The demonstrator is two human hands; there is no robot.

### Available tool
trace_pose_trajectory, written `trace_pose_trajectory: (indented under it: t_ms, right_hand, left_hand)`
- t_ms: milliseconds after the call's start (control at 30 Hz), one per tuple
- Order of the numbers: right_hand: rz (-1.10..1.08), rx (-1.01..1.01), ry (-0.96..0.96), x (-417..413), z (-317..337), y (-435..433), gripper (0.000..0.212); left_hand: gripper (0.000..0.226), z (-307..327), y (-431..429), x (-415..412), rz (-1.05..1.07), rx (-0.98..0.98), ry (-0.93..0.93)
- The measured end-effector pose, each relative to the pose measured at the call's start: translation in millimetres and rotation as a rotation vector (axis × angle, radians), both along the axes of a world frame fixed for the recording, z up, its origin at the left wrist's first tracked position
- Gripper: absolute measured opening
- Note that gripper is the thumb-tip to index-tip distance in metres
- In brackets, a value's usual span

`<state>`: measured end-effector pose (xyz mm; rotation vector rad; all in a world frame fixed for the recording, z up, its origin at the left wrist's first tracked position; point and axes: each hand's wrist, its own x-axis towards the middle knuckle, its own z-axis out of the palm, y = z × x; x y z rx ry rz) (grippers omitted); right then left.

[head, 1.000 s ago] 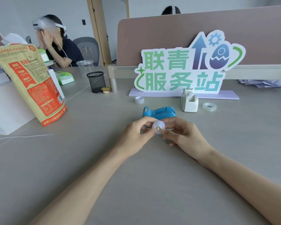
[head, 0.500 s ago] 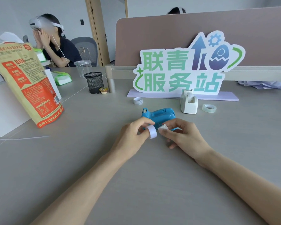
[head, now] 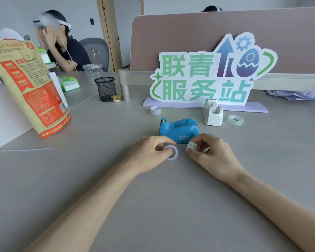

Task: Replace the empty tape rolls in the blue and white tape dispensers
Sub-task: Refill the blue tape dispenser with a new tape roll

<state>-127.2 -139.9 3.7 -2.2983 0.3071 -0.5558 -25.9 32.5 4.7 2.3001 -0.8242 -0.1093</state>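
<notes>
The blue tape dispenser [head: 179,130] stands on the grey table just beyond my hands. My left hand [head: 149,153] pinches a thin, empty white tape ring [head: 171,152] low over the table. My right hand [head: 210,154] grips the small white spindle core [head: 191,146], apart from the ring. The white tape dispenser [head: 213,113] stands behind, to the right. A clear tape roll [head: 235,120] lies flat to its right. A white printed tape roll [head: 155,110] sits left of it, in front of the sign.
A big cut-out sign [head: 207,73] on a lilac base stands at the back. A black mesh pen cup [head: 105,89] and a clear plastic cup [head: 92,72] stand back left. A tall printed bag [head: 27,86] leans at the left. A person in a headset sits beyond.
My hands have drawn apart. The empty ring has come off the spindle core; the left hand has lowered the ring toward the table and the right hand keeps the core.
</notes>
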Motion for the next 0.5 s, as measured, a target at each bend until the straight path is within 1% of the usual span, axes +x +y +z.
trace_pose_trajectory:
  t_ms: [100, 233, 333, 400, 500]
  right_hand:
    - [0.014, -0.032, -0.002, 1.1, -1.1, 0.4, 0.003]
    - [0.016, -0.052, -0.009, 0.8, -1.4, 0.2, 0.010]
    - [0.009, -0.085, -0.015, 2.6, -2.8, 0.5, 0.018]
    - [0.009, -0.095, -0.008, 3.4, -3.8, 0.4, 0.025]
    - [-0.001, -0.059, 0.001, 4.3, -2.9, -0.5, 0.026]
  left_hand:
    - [0.029, -2.2, -8.4, -2.8, -0.007, 0.009, 0.021]
    - [0.022, -7.7, -13.3, -3.7, -0.022, -0.017, -0.043]
    - [0.017, -10.0, -10.4, -2.3, 0.030, -0.117, -0.104]
    - [0.019, -10.0, -8.3, -1.9, 0.065, -0.189, -0.106]
    - [0.021, -9.4, -6.4, 0.4, 0.122, -0.275, -0.102]
